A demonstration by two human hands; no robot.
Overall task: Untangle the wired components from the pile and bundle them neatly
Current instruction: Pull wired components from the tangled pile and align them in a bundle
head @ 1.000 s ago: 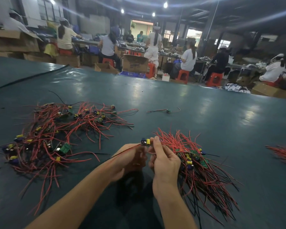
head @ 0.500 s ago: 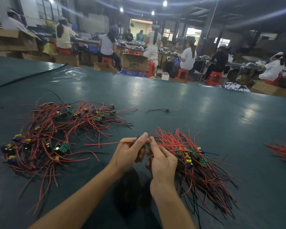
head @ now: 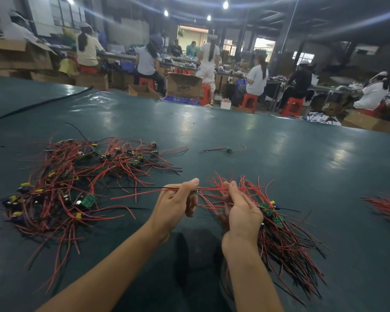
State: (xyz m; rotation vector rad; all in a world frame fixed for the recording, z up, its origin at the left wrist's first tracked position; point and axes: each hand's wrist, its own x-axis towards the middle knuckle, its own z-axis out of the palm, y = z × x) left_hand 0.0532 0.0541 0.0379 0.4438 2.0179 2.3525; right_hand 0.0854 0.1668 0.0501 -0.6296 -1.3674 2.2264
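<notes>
Wired parts on the tabletop (head: 268, 158): 3 heaps + 1 loose piece. The pile (head: 77, 183), still tangled, sits toward the left edge: red & black leads w/ yellow caps and green boards mixed in, too knotted to count. The bundle (head: 286, 239) lies by the front edge, right of centre, its leads fanned toward me and its top end hidden behind my R hand (head: 241, 212). A third heap (head: 387, 207) is blurred and cut off at the right. The loose piece (head: 229, 150) lies alone mid-table, beyond both hands.

2 hands, close together but apart, just beyond the front edge. L hand (head: 178, 203) pinches a few leads btw thumb and forefinger. One red lead (head: 140, 194) and one black run out left from it toward the pile. R hand, fingers curled, pinches the same red strands, which run straight btw the hands. A small part at my L fingertips is too small to make out.

Containers: 2 past the far edge, an open box (head: 142, 91) and a taller box (head: 184, 84). I can't see what's in either.
</notes>
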